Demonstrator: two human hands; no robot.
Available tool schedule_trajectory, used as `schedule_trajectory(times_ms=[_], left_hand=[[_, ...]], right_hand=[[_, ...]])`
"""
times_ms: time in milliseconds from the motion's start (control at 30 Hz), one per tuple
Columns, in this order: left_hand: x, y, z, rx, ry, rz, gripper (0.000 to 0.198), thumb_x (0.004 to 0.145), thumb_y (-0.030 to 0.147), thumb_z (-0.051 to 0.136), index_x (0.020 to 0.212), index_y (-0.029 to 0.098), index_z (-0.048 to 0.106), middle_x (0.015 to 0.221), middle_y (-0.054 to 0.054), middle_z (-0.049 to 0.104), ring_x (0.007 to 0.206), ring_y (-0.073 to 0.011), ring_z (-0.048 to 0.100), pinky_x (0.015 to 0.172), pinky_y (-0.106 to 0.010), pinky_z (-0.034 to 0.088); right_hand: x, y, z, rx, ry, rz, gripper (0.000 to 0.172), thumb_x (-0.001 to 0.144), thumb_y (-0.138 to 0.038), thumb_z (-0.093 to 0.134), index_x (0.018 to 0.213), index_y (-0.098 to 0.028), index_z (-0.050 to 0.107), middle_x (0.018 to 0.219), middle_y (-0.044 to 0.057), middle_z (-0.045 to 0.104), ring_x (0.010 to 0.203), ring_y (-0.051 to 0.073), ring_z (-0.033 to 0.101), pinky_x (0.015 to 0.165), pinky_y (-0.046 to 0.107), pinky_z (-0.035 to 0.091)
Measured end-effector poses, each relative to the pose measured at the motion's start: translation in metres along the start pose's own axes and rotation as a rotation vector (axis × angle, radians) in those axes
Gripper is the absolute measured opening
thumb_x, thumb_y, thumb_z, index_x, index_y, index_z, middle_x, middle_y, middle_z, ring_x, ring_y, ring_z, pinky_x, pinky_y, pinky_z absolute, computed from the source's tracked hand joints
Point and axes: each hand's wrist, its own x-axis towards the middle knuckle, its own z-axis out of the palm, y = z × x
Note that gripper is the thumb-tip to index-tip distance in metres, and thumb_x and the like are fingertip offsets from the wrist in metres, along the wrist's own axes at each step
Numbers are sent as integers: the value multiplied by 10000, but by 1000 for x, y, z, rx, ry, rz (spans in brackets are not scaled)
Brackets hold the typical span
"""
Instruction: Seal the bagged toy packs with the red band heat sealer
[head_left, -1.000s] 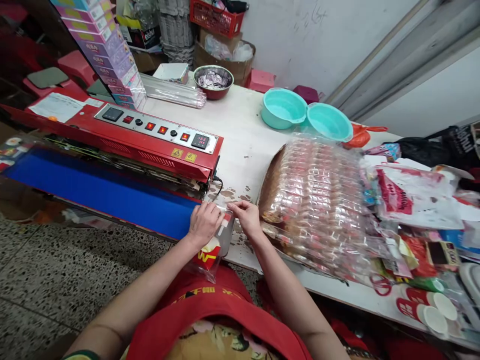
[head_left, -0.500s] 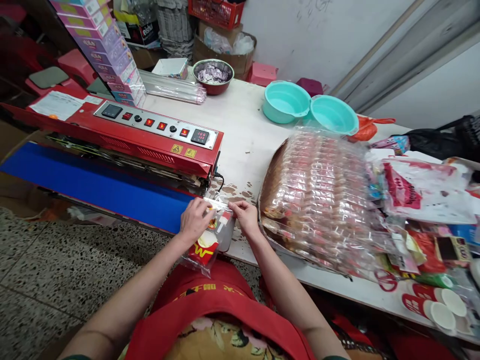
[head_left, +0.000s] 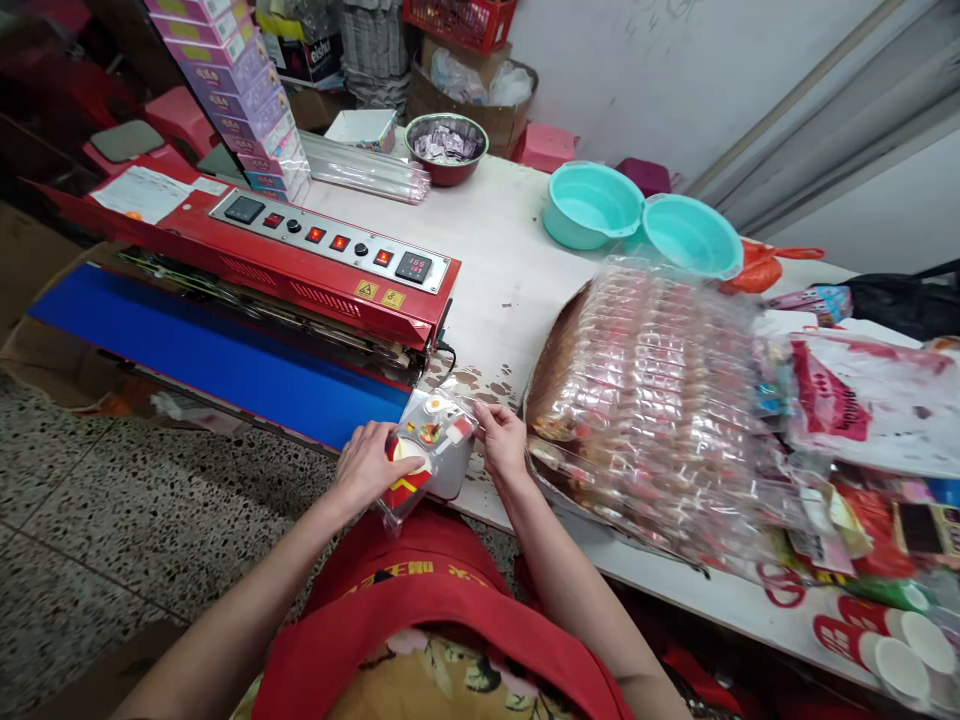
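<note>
Left hand (head_left: 366, 465) grips clear bag (head_left: 429, 434) at lower left, thumb on front; right hand (head_left: 502, 437) pinches its upper right corner. Bag between hands; red piece (head_left: 403, 490) inside bears yellow zigzag. Left of grip, blue belt (head_left: 225, 350); above that, red machine (head_left: 300, 268), display (head_left: 414, 265) reading 165. Farther up-left, black box (head_left: 315, 60) lettered "eishu". Right, packed bags (head_left: 652, 370).

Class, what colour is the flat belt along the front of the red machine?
The belt is blue, clearest in the head view.
</note>
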Motion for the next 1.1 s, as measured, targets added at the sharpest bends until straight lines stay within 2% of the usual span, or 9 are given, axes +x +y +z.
schedule_trajectory(times_ms=[100,167,267,333,533,633,733,967,1100], left_hand=[[-20,-15,-1,-237,136,-213,547,699,529,696,1111,188,583,1079,-100,621,990,-272,582,868,-411,466],[-31,-22,2,-589,201,-385,606,673,504,730,1155,190,539,1077,-105,635,931,-250,623,805,-389,508],[-42,-27,6,-1179,162,-531,600,597,381,806,1099,178,547,1001,-90,678,834,-214,665,712,-331,550],[-45,-29,5,-1358,146,-550,546,561,300,833,1023,157,581,948,-79,695,787,-193,675,679,-296,562],[-41,-40,-15,-1377,137,-502,535,555,228,850,1024,142,608,937,-89,712,752,-185,689,662,-284,586],[-38,-39,-20,-1369,134,-519,574,528,219,862,1034,142,602,948,-102,713,749,-200,690,638,-304,593],[-36,-37,-18,-1384,154,-514,586,512,231,872,1025,158,597,935,-93,715,755,-207,691,631,-317,593],[-27,-49,1,-1379,507,-551,359,536,293,834,732,142,573,599,16,637,477,-113,597,475,-219,520],[-23,-60,2,-1314,540,-603,253,623,239,761,717,137,550,616,-26,668,447,-156,618,429,-249,514]], right_hand=[[-5,-1,2,105,47,30,461,460,-490,855,683,-164,619,721,-2,634,644,135,563,529,248,496],[-10,-1,4,154,42,46,474,445,-485,867,695,-166,621,739,-3,639,670,136,578,546,244,515],[-19,-2,3,161,-30,44,456,497,-515,853,696,-170,631,813,15,660,697,134,592,530,220,523],[-23,-5,-2,155,-129,83,460,593,-594,783,686,-165,643,924,55,680,717,148,616,514,230,540],[-15,-19,-26,-50,-579,422,398,558,-377,876,851,-154,723,896,78,717,779,187,673,639,286,591],[-13,-21,-28,-139,-704,442,415,550,-353,877,885,-164,721,865,57,718,749,178,668,648,299,574],[-14,-21,-24,-259,-686,377,398,520,-380,878,799,-151,709,763,37,698,635,141,619,572,256,508],[-11,-16,-16,-403,-560,181,445,520,-503,824,566,-161,544,560,-24,539,505,84,423,504,232,326],[-5,-14,-16,-522,-588,63,472,528,-550,785,504,-171,504,499,-46,462,487,74,338,496,238,238]])
